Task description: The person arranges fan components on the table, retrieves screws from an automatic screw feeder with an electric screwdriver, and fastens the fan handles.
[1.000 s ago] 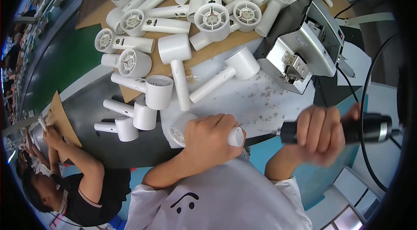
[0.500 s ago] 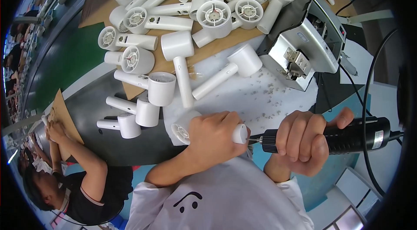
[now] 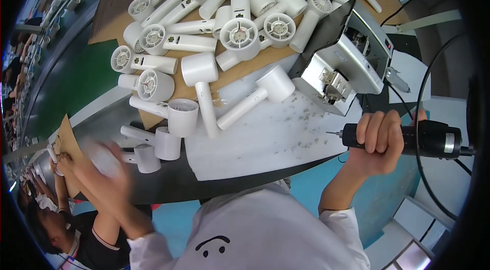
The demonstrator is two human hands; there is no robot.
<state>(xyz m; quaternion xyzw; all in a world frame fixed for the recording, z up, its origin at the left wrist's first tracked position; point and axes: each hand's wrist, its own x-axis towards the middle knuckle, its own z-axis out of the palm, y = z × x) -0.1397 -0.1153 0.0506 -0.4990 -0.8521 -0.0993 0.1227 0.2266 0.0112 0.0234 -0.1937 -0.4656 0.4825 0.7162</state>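
Observation:
My right hand wraps round a black electric screwdriver, its thin bit pointing left above the edge of a white sheet. Far to the left, my left hand is smeared by motion. It grips a blurred white handheld fan; its handle cannot be made out. Right beside that fan lie two more white fans, one nearer and one behind it, on the dark tabletop.
Many white fan bodies are heaped on brown cardboard at the back. A metal screw feeder stands at the right, with small screws scattered on the sheet. A black cable hangs at the right. A co-worker sits at the left.
My left hand has carried the fan from in front of me to the far left. The screwdriver has come away from the fan's handle end, moving right and slightly up with my right hand.

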